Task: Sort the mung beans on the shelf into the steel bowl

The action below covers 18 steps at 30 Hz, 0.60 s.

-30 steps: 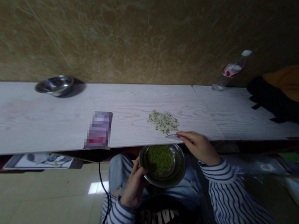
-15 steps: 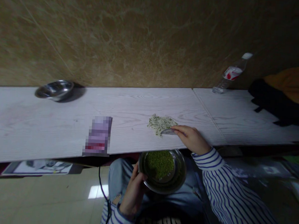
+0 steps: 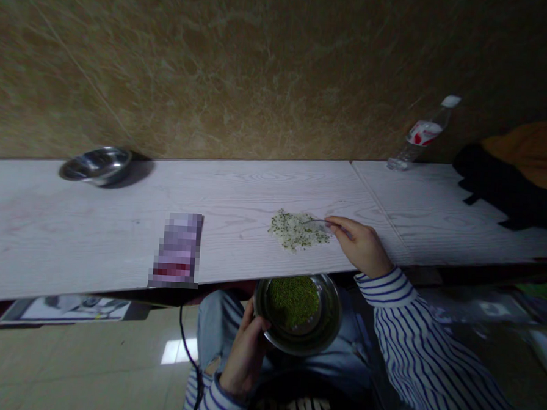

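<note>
My left hand [image 3: 246, 349] is closed on the left rim of a steel bowl [image 3: 329, 336], thumb over the edge. The bowl sits over my lap, just below the table edge, and small green beans [image 3: 293, 298] lie in it. My right hand [image 3: 363, 243] pinches a thin grey scraper-like tool [image 3: 316, 220]; its exact kind cannot be told. Seen nearly edge-on, the tool's tip is over the upper right part of a flat pile of white grains mixed with green beans [image 3: 295, 230] on the table.
A second steel bowl [image 3: 96, 166] stands tilted-looking at the back left of the white wooden table [image 3: 237, 191]. A blurred purple packet [image 3: 177, 249] lies near the front edge. A plastic bottle [image 3: 421, 136] and a black-and-orange cloth item [image 3: 523, 163] are on the right. A black cable [image 3: 184, 329] hangs below.
My right hand has moved the tool from the pile's near edge across its near side, then up to its upper right. The pile's outline has shifted slightly. My left hand keeps hold of the bowl.
</note>
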{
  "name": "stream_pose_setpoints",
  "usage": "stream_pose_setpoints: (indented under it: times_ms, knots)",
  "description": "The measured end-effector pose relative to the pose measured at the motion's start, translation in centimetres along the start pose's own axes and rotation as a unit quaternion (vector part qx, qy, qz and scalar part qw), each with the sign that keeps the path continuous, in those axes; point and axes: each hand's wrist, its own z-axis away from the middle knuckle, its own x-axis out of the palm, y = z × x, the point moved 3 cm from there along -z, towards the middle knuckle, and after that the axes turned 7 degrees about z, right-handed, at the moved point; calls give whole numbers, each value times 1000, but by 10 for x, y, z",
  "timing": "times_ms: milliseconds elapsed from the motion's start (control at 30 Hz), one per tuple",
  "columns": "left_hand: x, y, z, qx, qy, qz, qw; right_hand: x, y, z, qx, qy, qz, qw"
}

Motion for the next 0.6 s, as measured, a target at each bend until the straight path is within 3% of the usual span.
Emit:
stream_pose_setpoints:
  times_ms: [267, 600]
  knots:
    - [1, 2, 3, 10, -12, 4, 1000, 12, 4, 1, 8, -25, 13, 1000]
    - [4, 1, 5, 5, -6, -3, 1000, 3, -9, 18, -26, -81, -12, 996]
